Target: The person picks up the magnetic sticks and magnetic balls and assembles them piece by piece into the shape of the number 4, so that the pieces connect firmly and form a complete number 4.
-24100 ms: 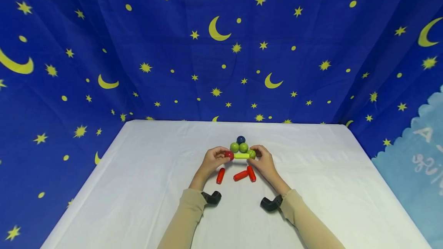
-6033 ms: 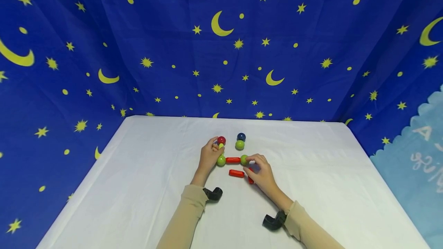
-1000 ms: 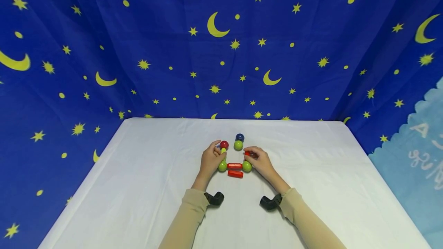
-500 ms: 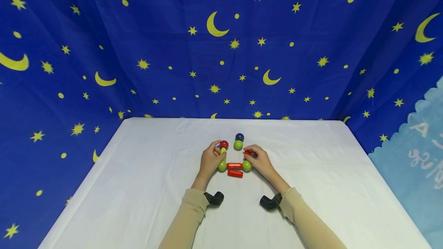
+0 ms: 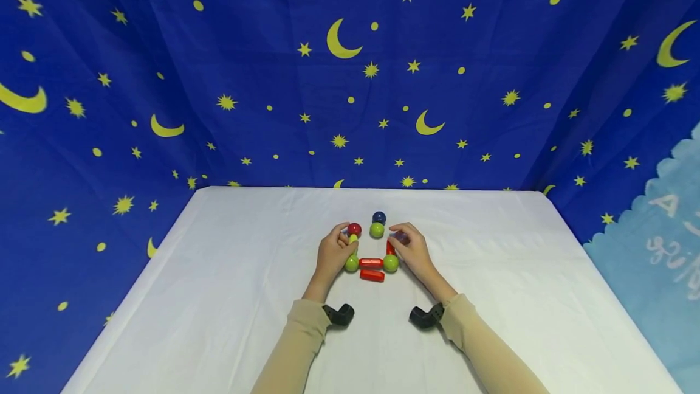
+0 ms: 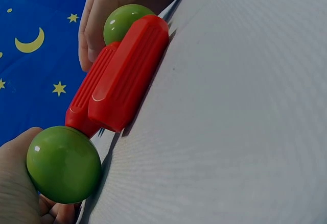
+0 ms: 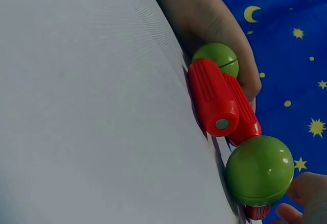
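In the head view my left hand (image 5: 333,249) pinches a yellow-green rod (image 5: 353,239) standing between a red ball (image 5: 354,229) and a green ball (image 5: 352,263). A red ribbed rod (image 5: 370,262) links that ball to another green ball (image 5: 391,263). From this second ball a further red rod (image 5: 390,247) extends away from me. Beside it is my right hand (image 5: 412,249), fingers loosely spread and thumb close to the rod. In the right wrist view, the right fingers (image 7: 309,191) show apart from the green ball (image 7: 259,170).
One loose red rod (image 5: 372,275), with a metal disc in its end, lies just in front of the linked pieces. Behind them a dark blue ball (image 5: 379,217) and a green ball (image 5: 377,230) sit together on the white tablecloth (image 5: 246,272). A starry blue curtain (image 5: 295,78) surrounds the table.
My right hand has taken a red rod to the right green ball and has now let go of it, fingers spreading. Over the last second the left hand stays on the yellow-green rod.
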`<act>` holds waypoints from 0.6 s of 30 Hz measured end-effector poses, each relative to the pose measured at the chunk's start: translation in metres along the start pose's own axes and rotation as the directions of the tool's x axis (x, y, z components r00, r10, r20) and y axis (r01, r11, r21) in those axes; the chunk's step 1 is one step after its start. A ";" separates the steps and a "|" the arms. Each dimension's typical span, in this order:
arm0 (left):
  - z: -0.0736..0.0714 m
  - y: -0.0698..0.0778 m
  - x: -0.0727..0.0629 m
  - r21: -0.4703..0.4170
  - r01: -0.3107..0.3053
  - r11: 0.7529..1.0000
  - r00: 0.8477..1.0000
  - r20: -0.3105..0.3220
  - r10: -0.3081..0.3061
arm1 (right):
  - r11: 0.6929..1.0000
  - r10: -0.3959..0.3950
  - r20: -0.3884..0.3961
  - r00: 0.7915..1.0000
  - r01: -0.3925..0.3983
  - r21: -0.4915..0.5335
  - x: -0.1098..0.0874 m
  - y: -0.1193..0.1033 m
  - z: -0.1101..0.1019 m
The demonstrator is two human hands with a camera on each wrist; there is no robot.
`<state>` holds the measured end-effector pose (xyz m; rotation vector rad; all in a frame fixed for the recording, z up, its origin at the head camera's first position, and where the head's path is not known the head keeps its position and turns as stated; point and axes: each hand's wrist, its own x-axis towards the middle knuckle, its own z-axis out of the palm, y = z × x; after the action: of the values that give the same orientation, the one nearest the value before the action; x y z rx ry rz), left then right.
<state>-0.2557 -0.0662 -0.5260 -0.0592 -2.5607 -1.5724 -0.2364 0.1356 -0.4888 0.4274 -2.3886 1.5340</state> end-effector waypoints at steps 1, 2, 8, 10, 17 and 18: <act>0.000 0.000 0.000 0.001 -0.001 1.000 1.000 0.001 0.001 | 1.000 -0.012 -0.011 1.000 0.012 0.001 0.001 0.001 0.000; 0.000 0.001 0.000 0.003 -0.001 1.000 1.000 0.001 0.001 | 1.000 -0.025 -0.022 0.999 0.025 0.004 0.002 0.002 0.000; 0.001 0.000 0.001 0.000 -0.008 1.000 1.000 -0.007 0.008 | 0.996 -0.094 -0.053 0.994 0.094 0.006 0.007 0.006 0.003; 0.001 0.000 0.001 -0.003 -0.012 1.000 1.000 -0.006 0.012 | 0.994 -0.110 -0.055 0.992 0.110 0.009 0.009 0.006 0.004; 0.001 -0.002 0.001 0.004 -0.030 1.000 0.999 -0.014 0.030 | 0.985 -0.161 -0.026 0.987 0.162 0.052 0.014 0.007 0.006; 0.001 -0.002 0.001 0.005 -0.030 1.000 0.999 -0.015 0.030 | 0.985 -0.162 -0.016 0.987 0.162 0.060 0.015 0.007 0.006</act>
<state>-0.2572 -0.0661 -0.5281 -0.0853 -2.5400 -1.5502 -0.2533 0.1312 -0.4918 0.6091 -2.2425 1.5346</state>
